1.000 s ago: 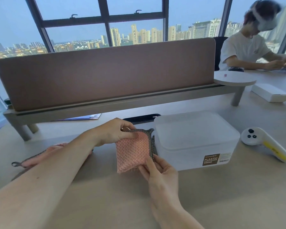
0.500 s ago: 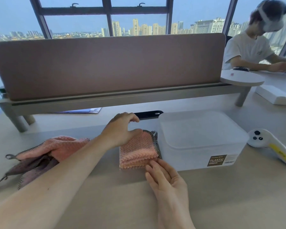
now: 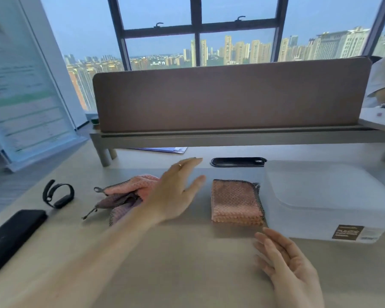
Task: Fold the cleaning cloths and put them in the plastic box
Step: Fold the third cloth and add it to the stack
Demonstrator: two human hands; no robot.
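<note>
A folded pink cleaning cloth with a dark mesh edge lies flat on the desk, right against the left side of the white plastic box, whose lid is on. A heap of unfolded pink and mauve cloths lies to the left. My left hand hovers with fingers spread between the heap and the folded cloth, holding nothing. My right hand is open, palm up, just in front of the folded cloth and apart from it.
A black wristband and a black phone lie at the left. A dark cable port sits behind the folded cloth. The brown desk divider on its grey shelf closes the back. A person's sleeve shows far right.
Both hands have let go of the folded cloth. My left hand moved left toward the heap, my right hand drew back toward me. The view swung to the left.
</note>
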